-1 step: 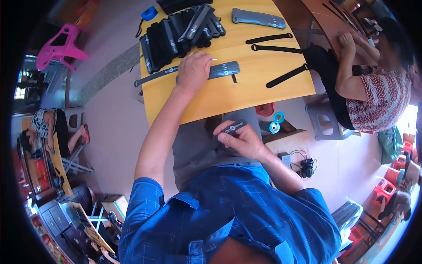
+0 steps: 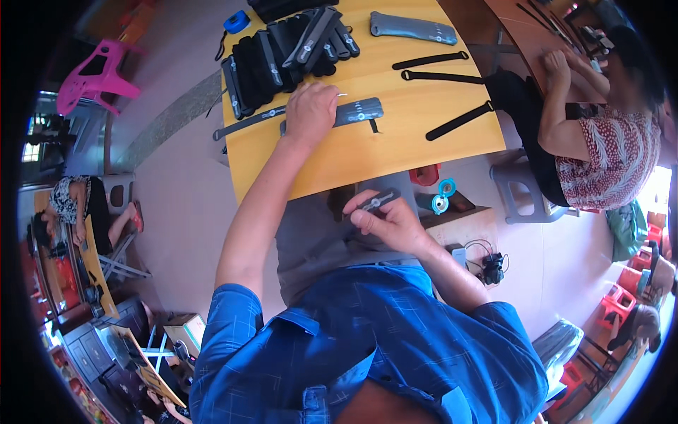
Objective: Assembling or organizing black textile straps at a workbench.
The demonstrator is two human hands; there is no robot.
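Note:
My left hand (image 2: 311, 113) is curled, knuckles up, over the yellow table. Past its thumb side pokes a thin silvery tip (image 2: 342, 95); the rest is hidden in the fingers. Partly beneath this hand lies a clear-wrapped grey pack (image 2: 360, 112), and a long grey strap (image 2: 247, 122) runs out to the left. A short black strip (image 2: 375, 126) sits at the pack's near edge. In front of my lap, below the table edge, my right hand (image 2: 393, 225) pinches a dark grey strap piece (image 2: 376, 201) with pale print between thumb and fingers.
Dark straps lie heaped (image 2: 282, 56) at the table's far left, beside a blue tape measure (image 2: 236, 22). Another wrapped pack (image 2: 413, 28) and several loose black straps (image 2: 460, 121) lie right. A person (image 2: 600, 148) sits at the neighbouring table. An open turquoise bottle (image 2: 441, 203) stands below.

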